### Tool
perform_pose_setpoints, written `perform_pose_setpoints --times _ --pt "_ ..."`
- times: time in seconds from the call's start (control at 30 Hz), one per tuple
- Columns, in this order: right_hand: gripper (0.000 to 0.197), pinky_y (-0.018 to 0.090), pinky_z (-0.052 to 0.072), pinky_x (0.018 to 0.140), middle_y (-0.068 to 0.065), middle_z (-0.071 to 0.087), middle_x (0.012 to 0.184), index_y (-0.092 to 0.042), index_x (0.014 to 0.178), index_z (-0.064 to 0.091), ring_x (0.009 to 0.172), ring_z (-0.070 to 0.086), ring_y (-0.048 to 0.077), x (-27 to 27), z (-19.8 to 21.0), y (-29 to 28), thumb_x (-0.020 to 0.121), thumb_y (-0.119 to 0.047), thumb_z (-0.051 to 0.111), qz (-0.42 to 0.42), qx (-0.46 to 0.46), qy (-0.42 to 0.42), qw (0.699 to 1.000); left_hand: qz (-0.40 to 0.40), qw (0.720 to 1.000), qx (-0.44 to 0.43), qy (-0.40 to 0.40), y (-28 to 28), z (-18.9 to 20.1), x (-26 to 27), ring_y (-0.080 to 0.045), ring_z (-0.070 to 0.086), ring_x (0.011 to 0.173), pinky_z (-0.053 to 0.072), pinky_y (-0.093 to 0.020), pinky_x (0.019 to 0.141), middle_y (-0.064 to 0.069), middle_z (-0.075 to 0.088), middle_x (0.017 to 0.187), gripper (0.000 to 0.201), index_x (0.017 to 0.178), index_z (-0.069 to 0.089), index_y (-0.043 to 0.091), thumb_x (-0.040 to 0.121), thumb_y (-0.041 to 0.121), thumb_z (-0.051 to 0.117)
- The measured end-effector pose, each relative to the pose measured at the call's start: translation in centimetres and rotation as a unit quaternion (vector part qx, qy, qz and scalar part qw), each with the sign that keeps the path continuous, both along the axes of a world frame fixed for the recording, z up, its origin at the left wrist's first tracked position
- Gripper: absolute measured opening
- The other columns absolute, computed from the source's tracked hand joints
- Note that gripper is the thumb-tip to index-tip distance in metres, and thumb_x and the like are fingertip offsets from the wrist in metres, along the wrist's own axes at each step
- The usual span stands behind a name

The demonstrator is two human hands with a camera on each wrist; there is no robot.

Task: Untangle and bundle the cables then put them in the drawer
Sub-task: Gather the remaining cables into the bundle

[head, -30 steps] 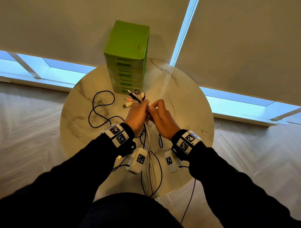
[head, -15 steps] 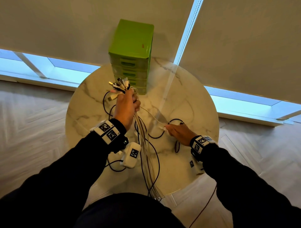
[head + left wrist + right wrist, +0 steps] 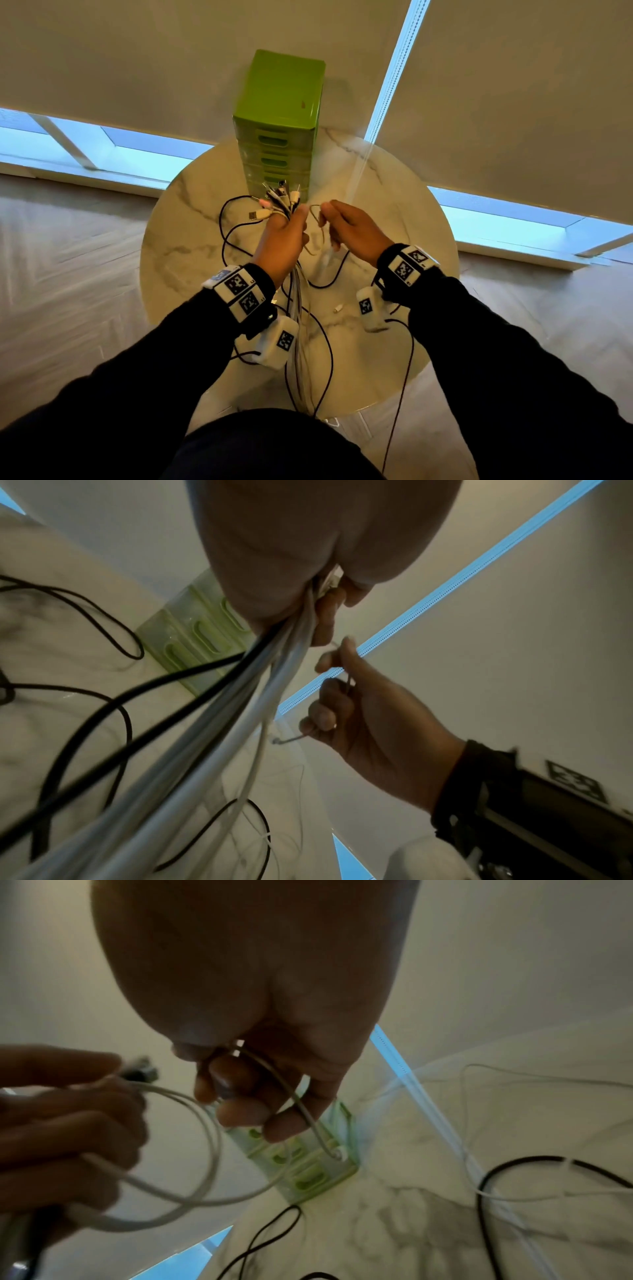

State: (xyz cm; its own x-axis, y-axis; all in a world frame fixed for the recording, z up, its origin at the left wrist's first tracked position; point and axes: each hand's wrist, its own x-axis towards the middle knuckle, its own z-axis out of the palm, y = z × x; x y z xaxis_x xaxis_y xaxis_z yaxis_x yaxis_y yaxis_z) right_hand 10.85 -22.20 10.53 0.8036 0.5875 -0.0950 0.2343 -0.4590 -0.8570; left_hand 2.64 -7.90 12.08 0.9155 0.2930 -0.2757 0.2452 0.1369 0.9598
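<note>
While the left hand (image 3: pixel 282 236) grips the bunch of cables (image 3: pixel 278 202) by their plug ends just in front of the green drawer unit (image 3: pixel 279 137), the head view shows the right hand (image 3: pixel 352 229) beside it, pinching a thin white cable (image 3: pixel 313 219) that loops between the two hands. Long tails hang from the bunch across the round table (image 3: pixel 191 219) and over its near edge, away from the drawer unit. A black cable (image 3: pixel 227 222) lies looped on the tabletop, left of the drawer unit. If the bunch is lifted or pulled now, I judge those tails could snag on the edge or drag the loose loops into a fresh knot.

From the left wrist, the fist is closed tightly round black and white strands running down from the drawer unit's front. The right hand's fingers (image 3: pixel 325 715) curl on the thin cable, its small plug (image 3: pixel 277 741) dangling free. That plug could slip out if the pinch loosens.

From the right wrist, the thin cable makes two loose coils between the hands, in front of the drawer unit. Tugging could tighten them. All drawers look closed, so neither hand is free to open one.
</note>
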Motion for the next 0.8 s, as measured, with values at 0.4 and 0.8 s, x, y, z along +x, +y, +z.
perform_pose_setpoints --times 0.4,0.8 --pt "0.019 0.03 0.048 0.068 0.004 0.063 0.067 -0.012 0.105 0.05 0.058 0.057 0.014 -4.0 3.9 -6.3 0.107 -0.026 0.037 0.042 -0.122 0.044 0.991 -0.085 0.996 0.023 -0.005 -5.1 -0.3 0.4 -0.013 0.032 0.046 0.029 -0.028 0.049 0.003 0.038 0.053 0.036 0.07 0.056 0.018 0.102 0.036 0.054" --pt "0.013 0.037 0.056 0.082 0.012 0.07 0.105 -0.02 0.103 0.054 0.093 0.069 0.028 -12.4 -4.4 -23.7 0.097 -0.016 0.043 -0.167 -0.387 0.204 0.883 -0.249 0.962 -0.107 0.019 -13.1 1.4 -0.9 -0.009 0.039 0.051 0.023 -0.022 0.046 0.003 0.044 0.064 0.033 0.069 0.045 0.019 0.1 0.013 0.036"
